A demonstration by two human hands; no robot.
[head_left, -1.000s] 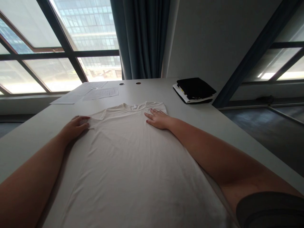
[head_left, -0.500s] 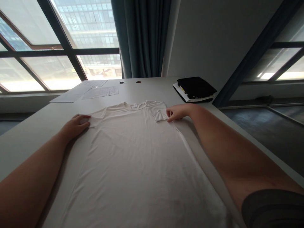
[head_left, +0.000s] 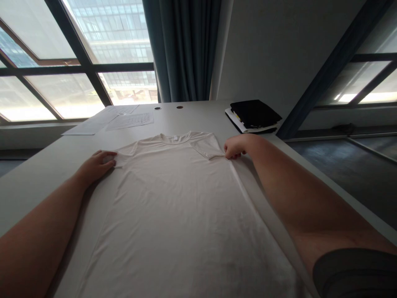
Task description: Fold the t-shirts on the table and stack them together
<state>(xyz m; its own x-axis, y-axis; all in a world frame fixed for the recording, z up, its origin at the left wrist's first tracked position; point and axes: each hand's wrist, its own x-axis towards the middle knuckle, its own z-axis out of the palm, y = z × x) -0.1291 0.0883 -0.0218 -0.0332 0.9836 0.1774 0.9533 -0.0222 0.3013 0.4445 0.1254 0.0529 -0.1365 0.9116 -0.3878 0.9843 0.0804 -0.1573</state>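
Observation:
A white T-shirt (head_left: pixel 173 207) lies spread on the white table (head_left: pixel 192 118), its neckline away from me and its lower part running out of view at the bottom. At the left sleeve, my left hand (head_left: pixel 98 165) is closed with the sleeve's end between thumb and fingers. My right hand (head_left: pixel 236 146) pinches the lower corner of the right sleeve's hem and holds it drawn outward. That sleeve lies fairly smooth, while faint wrinkles cross the chest.
Sheets of paper (head_left: pixel 130 121) lie at the table's far left. A black folder-like item (head_left: pixel 256 114) rests on white papers at the far right. Two round cable holes sit near the back edge. A dark curtain (head_left: pixel 182 49) hangs behind, beside large windows.
My right hand has moved slightly right, pulling the right sleeve outward, and its bunched folds have flattened. My left hand stays at the left sleeve.

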